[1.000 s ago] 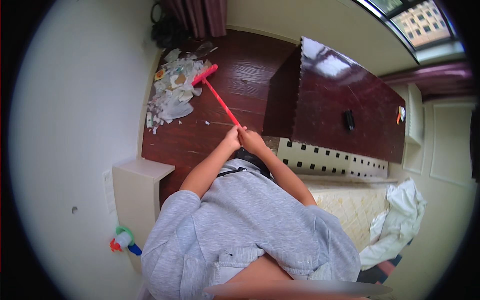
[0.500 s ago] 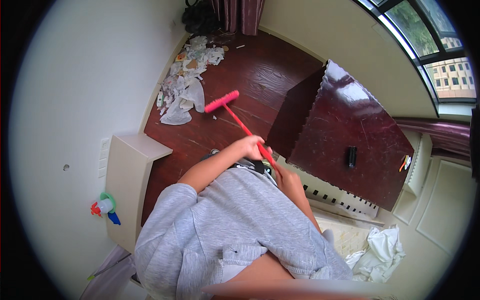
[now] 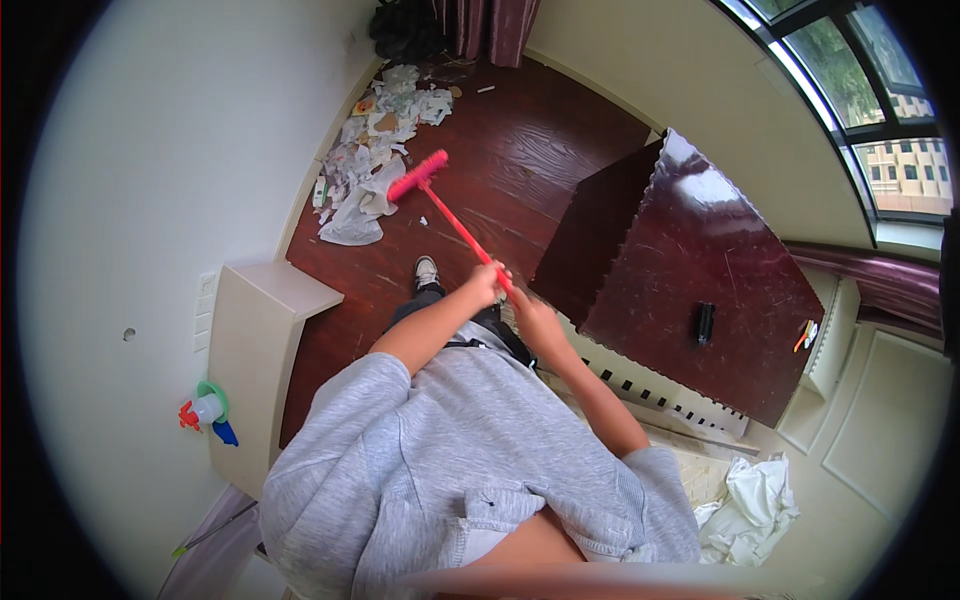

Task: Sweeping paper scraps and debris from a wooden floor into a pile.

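Note:
Both hands grip the red handle of a broom (image 3: 455, 222) with a pink bristle head. My left hand (image 3: 488, 283) is wrapped round the handle farther along it. Just behind, my right hand (image 3: 535, 325) is closed on the handle's near part. The broom head touches or overlaps the right edge of a pile of waste paper and plastic (image 3: 385, 130) along the left wall. A crumpled whitish plastic sheet (image 3: 352, 222) lies at the pile's near end. One small white scrap lies on the dark red wooden floor (image 3: 500, 140) beside the broom head.
A dark red glossy desk (image 3: 690, 290) on the right carries a black object (image 3: 705, 323). A low beige cabinet (image 3: 270, 290) stands at the left wall. Beyond the pile sit a black bag (image 3: 405, 32) and purple curtains (image 3: 495, 30). White cloth (image 3: 750, 510) lies at lower right.
The broom head has moved left and away from me, up to the pile. My right hand has shifted forward and left, closer to my left hand. A shoe has come into view below.

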The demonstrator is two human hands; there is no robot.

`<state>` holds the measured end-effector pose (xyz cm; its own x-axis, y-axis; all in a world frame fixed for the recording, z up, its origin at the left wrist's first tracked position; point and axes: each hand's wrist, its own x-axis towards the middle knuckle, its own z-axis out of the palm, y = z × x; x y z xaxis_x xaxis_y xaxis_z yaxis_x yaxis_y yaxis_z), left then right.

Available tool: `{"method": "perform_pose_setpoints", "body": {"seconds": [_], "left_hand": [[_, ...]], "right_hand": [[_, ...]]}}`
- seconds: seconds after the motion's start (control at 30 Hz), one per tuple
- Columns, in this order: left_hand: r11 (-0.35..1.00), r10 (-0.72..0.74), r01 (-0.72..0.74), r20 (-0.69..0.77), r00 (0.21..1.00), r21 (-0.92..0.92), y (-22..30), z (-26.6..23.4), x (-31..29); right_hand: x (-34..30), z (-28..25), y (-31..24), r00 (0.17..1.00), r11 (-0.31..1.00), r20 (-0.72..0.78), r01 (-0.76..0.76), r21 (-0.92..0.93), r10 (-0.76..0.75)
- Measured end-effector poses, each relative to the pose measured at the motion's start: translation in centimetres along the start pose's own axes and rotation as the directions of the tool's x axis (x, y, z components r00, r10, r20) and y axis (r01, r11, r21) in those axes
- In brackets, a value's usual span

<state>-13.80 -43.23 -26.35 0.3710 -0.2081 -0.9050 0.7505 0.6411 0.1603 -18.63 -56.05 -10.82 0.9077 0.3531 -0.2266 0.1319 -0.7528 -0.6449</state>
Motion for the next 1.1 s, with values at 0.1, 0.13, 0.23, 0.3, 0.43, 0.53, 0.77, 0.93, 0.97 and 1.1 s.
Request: {"method": "perform_pose_setpoints", "body": {"seconds": [0.1,0.13,0.23,0.3,0.43,0.53,0.77,0.93,0.97,1.1], "left_hand": [[0.981,0.049,-0.054,-0.028,0.998,-0.186,5.6,-1.8,-0.1],[0.978,0.013,-0.005,0.036,0.999,-0.209,7.0,-2.1,-0.7],[0.977,0.114,-0.106,0.033,0.993,-0.185,11.0,-2.8,-2.6],[0.942,-0.022,0.186,0.505,0.863,-0.278,12.7,-3.9,-4.7],[0.93,-0.199,0.341,0.589,0.783,-0.139,12.2,-0.9,-15.6],[0.701,-0.576,0.704,0.492,0.652,-0.112,10.4,0.1,-19.2],[0.502,-0.865,0.865,0.017,0.501,0.022,4.6,-0.6,-12.9],[0.561,-0.816,0.824,-0.225,0.533,-0.084,3.8,-2.6,-8.1],[0.622,-0.773,0.775,-0.249,0.584,-0.113,4.8,-2.8,-8.3],[0.85,-0.526,0.504,-0.211,0.824,-0.151,6.0,-3.4,-4.0]], "right_hand": [[6.6,4.7,-2.5,0.996,0.996,0.049,-0.073,-0.058,0.076],[7.7,5.5,-3.6,0.995,0.995,0.056,-0.073,-0.064,0.076],[10.2,5.8,-7.5,0.998,1.0,-0.059,-0.011,-0.02,0.01],[9.3,2.5,-10.1,0.992,0.998,-0.127,0.027,0.061,-0.019],[3.9,-4.4,-16.2,0.983,0.985,-0.07,-0.165,0.059,0.169],[-1.4,-7.0,-18.7,0.991,0.993,0.063,-0.119,0.005,0.118],[-3.9,-2.9,-15.1,0.956,0.977,0.201,-0.205,-0.056,0.212],[-2.6,2.7,-12.1,0.969,0.978,0.17,-0.158,-0.134,0.179],[-1.6,3.2,-11.8,0.951,0.956,0.215,-0.169,-0.24,0.222],[2.7,3.8,-11.7,0.961,0.953,0.184,-0.154,-0.261,0.205]]}}
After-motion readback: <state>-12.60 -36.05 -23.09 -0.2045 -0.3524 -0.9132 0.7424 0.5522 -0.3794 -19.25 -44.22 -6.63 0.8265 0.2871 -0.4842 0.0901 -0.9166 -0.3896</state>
